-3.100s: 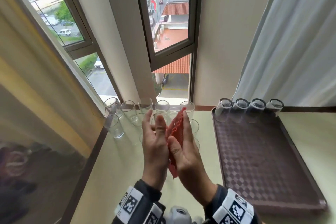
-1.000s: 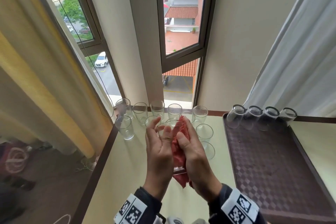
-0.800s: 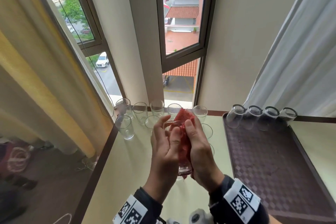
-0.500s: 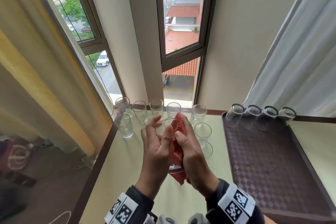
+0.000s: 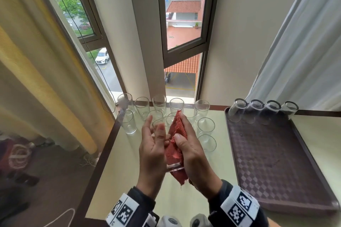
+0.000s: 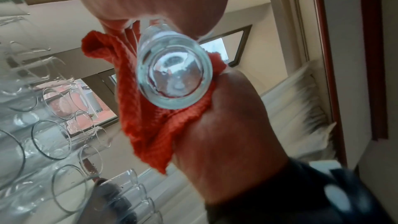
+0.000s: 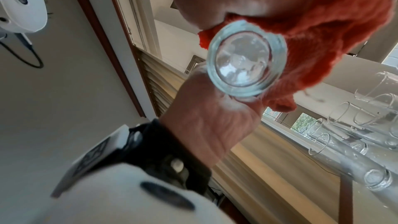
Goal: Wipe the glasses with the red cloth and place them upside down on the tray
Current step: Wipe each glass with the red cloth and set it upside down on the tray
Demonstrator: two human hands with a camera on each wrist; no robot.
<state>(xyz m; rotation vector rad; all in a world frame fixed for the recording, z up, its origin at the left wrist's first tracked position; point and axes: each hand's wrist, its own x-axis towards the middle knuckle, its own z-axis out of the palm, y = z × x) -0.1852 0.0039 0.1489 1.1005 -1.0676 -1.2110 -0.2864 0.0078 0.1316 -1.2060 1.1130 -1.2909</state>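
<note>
I hold a clear glass (image 5: pixel 173 167) above the table, rim pointing away from me. My left hand (image 5: pixel 156 131) cradles its left side, fingers lightly curled round it. My right hand (image 5: pixel 180 125) grips the red cloth (image 5: pixel 175 145) and presses it against the glass's right side. A corner of the cloth hangs below the base. Both wrist views look at the thick round base of the glass (image 6: pixel 174 74) (image 7: pixel 245 59) with the cloth (image 6: pixel 146 125) (image 7: pixel 323 31) bunched beside it. The brown chequered tray (image 5: pixel 267 162) lies to the right.
Several upright glasses (image 5: pixel 159 104) stand in rows at the far left of the pale table (image 5: pixel 129 180), just beyond my hands. Several upturned glasses (image 5: pixel 238 110) line the tray's far edge. Windows, a wall and curtains close off the back.
My right hand has rubbed the cloth along the glass, up over the rim and back down its side. The glass has stayed between both hands above the table.
</note>
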